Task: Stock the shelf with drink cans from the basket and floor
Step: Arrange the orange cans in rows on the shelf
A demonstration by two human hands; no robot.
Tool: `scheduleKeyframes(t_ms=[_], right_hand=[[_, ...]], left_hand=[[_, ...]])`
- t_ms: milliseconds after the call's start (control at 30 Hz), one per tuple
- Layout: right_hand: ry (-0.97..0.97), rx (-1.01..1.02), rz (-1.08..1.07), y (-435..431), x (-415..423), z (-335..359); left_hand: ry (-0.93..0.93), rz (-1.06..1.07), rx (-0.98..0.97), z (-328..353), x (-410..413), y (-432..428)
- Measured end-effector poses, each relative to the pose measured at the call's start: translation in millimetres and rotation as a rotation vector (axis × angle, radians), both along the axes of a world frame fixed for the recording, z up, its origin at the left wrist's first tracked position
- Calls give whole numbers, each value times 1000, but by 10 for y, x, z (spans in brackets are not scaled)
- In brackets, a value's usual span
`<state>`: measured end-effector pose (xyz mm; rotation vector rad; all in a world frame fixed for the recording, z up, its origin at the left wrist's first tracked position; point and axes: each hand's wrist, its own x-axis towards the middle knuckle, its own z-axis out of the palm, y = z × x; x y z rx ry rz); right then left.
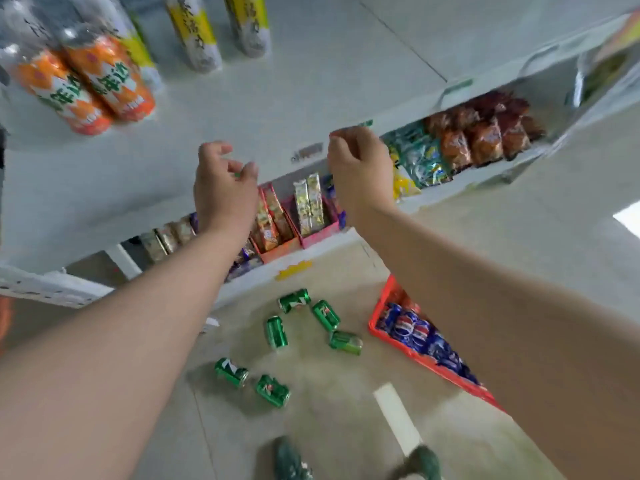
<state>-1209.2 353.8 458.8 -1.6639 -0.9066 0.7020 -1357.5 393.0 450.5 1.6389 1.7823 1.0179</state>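
By the shelf edge [287, 169], left hand [221, 192] and right hand [358, 171] hover.

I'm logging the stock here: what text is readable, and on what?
"年达": orange bottles on the shelf.
"7": green cans on the floor, barely legible.
Yellow-labelled bottles, blue cans, snack packs, shelf tags: too blurred to read.

We record one view only: a head-worn wide-angle camera, facing forward and steeply downward, close above the white shelf [277, 98], with the floor [329, 393] farther below.
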Motion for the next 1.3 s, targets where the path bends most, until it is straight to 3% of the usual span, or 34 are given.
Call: scheduleKeyframes(t_ms=[400,700,967,1300], right_hand=[[60,-288,-360,-1954,2488,-1381],[111,-475,-579,-2938,3206,-2683],[183,-587,-612,-2865,3354,-3628],[209,-731,-453,-2348,3439,-5066]], left_hand=[[-91,-261,-374,-1511,2467,-1298],[-3,-419,-578,-2752,3325,-1974],[97,-524,-728,-3758,3566,-1760],[251,-501,-844,-5241,3721,-1303]])
